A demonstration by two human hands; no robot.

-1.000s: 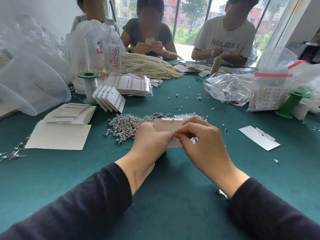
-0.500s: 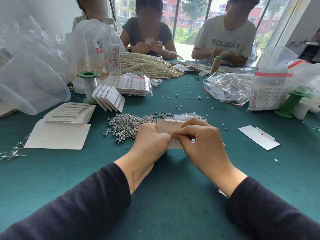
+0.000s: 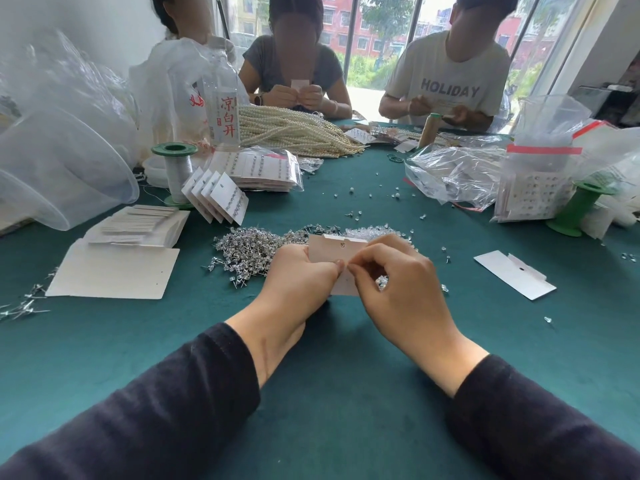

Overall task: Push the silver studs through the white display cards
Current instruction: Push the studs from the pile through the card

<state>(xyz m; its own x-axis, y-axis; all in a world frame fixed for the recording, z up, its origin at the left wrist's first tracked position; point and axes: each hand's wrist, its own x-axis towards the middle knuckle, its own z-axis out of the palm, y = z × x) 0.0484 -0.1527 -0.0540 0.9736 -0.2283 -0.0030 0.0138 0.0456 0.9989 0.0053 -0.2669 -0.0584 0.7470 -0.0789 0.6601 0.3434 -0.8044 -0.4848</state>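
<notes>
Green felt (image 3: 329, 393): table cover across the whole view; near edge hidden under dark sleeves.
Card (image 3: 337, 249): white, held upright over the felt at centre, between both hands; small hanging hole near top edge; lower part hidden behind the hands.
Left hand (image 3: 298, 275): fingers curled round card's left edge, thumb tip pressed on the facing side.
Right hand (image 3: 398, 289): thumb and forefinger pinched tight on card's middle, tip to tip with the left thumb; other fingers curled under. Stud inside the pinch: cannot tell, covered by fingertips. Small glint below the curled fingers, too small to name.
Studs (image 3: 249, 251): loose silver heap on the felt, just behind and left of the card; strays scattered farther out.
Bottle (image 3: 221, 109): clear, label in red characters 凉白开; smaller print unreadable.
Shirt (image 3: 450, 88): "HOLIDAY" across the chest, far right seat.
Bag (image 3: 173, 81): white, red print partly hidden behind the bottle, illegible.
Filled cards (image 3: 218, 197): fanned row leaning beside a green spool (image 3: 175, 171); stud rows too fine to make out.
Spare card (image 3: 514, 274): flat on the felt, well right of the hands.
Pearls (image 3: 294, 129): strands heaped right of the bottle.
Person opposite (image 3: 294, 67): small white card pinched in both hands.
</notes>
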